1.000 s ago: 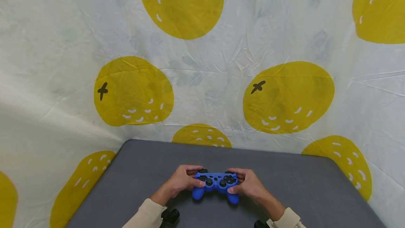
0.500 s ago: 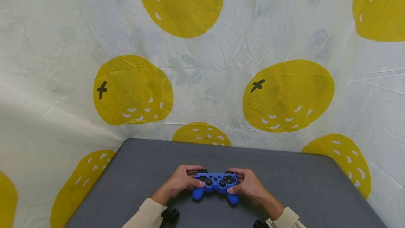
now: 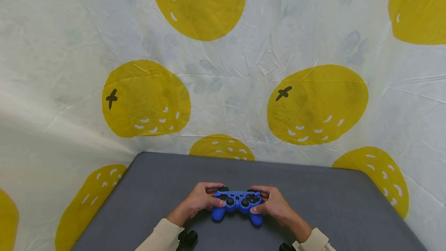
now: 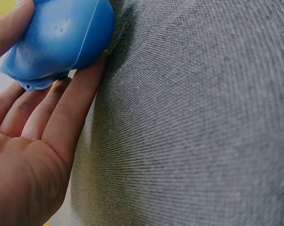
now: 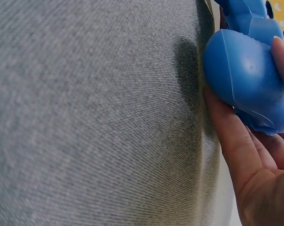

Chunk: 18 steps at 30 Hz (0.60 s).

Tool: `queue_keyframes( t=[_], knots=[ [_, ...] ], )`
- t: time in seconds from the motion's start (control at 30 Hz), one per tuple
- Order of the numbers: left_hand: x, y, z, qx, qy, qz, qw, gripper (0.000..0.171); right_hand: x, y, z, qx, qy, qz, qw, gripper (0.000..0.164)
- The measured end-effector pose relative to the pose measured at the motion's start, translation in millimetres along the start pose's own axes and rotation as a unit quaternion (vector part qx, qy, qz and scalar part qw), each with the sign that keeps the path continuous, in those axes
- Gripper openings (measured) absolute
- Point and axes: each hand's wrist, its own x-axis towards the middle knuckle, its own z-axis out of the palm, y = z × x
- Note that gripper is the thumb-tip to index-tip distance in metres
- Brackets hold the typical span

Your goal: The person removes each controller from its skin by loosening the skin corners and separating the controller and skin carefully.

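A blue game controller (image 3: 237,200) with black sticks and buttons is held level between both hands, close over the grey table. My left hand (image 3: 202,198) grips its left side, thumb on the top face and fingers round the back edge. On the other side my right hand (image 3: 273,202) holds it the same way, its thumb on the right grip. In the left wrist view the smooth blue cover (image 4: 61,35) sits between thumb and fingers. The right wrist view shows the blue right grip (image 5: 245,68) pinched likewise, with fingertips beneath it near the cloth.
The table (image 3: 156,181) has a dark grey fabric top with rounded far corners. Behind it and along the sides hangs a white curtain (image 3: 226,104) printed with yellow fruit. A black wrist device (image 3: 188,237) is strapped by the left sleeve.
Both hands and the controller stay almost exactly where they were. The head view has tilted very slightly, so the backdrop sits a little higher in it.
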Motion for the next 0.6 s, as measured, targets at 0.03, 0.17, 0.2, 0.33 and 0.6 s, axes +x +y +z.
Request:
queue_keyframes(
  t=[0.03, 0.17, 0.2, 0.33, 0.6],
  knots=[
    [0.3, -0.5, 0.1, 0.000, 0.000, -0.001, 1.0000, 0.064, 0.0, 0.3, 0.2, 0.000, 0.000, 0.000, 1.000, 0.083],
    [1.1, -1.7, 0.4, 0.000, 0.002, -0.003, 1.0000, 0.064, 0.2, 0.9, 0.9, -0.005, 0.005, 0.006, 1.000, 0.082],
    [1.0, -1.7, 0.3, 0.000, 0.002, -0.003, 1.0000, 0.064, 0.3, 1.0, 0.9, -0.009, 0.006, 0.007, 1.000, 0.082],
    [0.0, -1.6, 0.2, 0.003, 0.002, -0.003, 1.0000, 0.064, 1.0, 1.0, 0.8, -0.022, 0.011, 0.013, 1.000, 0.081],
    [-1.7, -1.3, 1.7, 0.026, 0.006, -0.004, 0.9996, 0.063, 1.7, 1.6, 0.3, -0.036, 0.009, 0.008, 0.999, 0.078]
  ],
)
